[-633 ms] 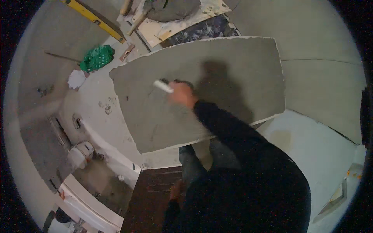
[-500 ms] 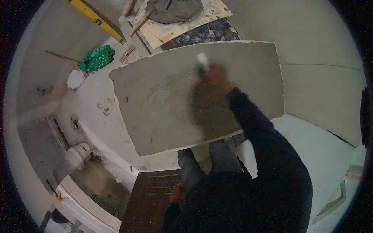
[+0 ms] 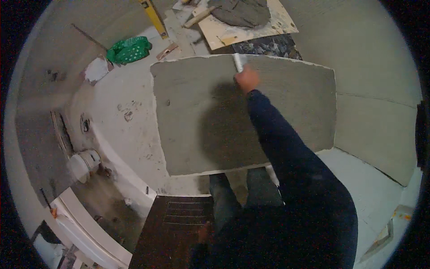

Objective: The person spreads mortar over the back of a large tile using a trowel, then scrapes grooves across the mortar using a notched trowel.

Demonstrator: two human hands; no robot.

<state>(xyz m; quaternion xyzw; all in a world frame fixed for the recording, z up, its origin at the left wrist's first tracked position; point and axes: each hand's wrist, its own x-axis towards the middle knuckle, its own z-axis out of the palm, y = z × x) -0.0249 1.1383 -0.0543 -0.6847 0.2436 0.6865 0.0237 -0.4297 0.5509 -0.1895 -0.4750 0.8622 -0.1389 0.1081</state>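
My right hand is closed around a pale, narrow trowel near the far edge of a large grey-coated board. The trowel is angled across the coating and partly covered by my fingers. Smooth grey mortar covers the board, which has a thin white edge and a small dark spot toward its left. My left hand hangs low beside my leg, in front of a dark brown panel. It is dim, and its fingers cannot be made out.
Beyond the board, a heap of grey mortar sits on a pale mixing board. At the far left are a yellow spirit level, a green dotted bag and a small wooden-handled tool. A white bucket stands left.
My right hand has moved the trowel to the board's far edge, and the ridges in the coating look smoother. The view has shifted, so things at left appear further right.
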